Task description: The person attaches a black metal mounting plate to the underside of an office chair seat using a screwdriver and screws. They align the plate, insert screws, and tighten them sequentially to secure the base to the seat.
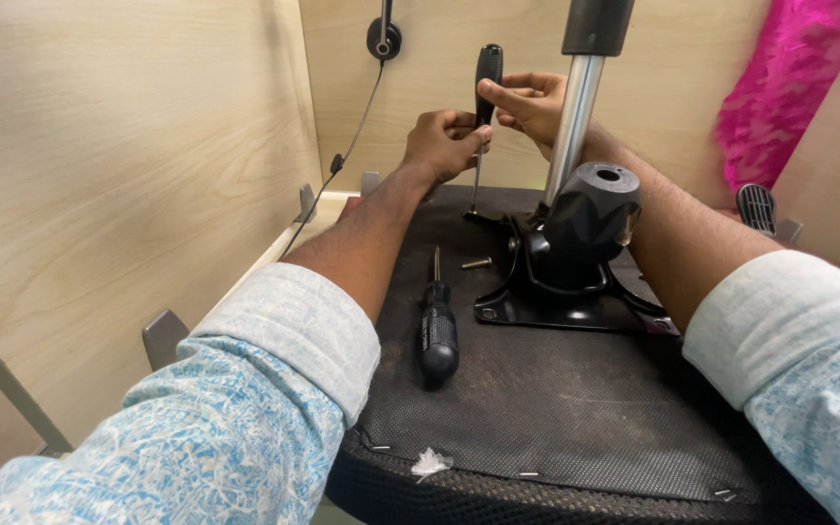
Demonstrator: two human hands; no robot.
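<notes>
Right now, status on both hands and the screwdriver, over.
Left hand and right hand both gripping upright screwdriver, tip at the far corner of the black mounting plate. Spare screwdriver and loose bolt lying alongside. Chrome column crowds right hand.

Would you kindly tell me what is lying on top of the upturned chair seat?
On the chair seat lie a spare screwdriver, a loose bolt and the black mounting plate carrying the gas-lift column. What sits under the plate is covered.
</notes>
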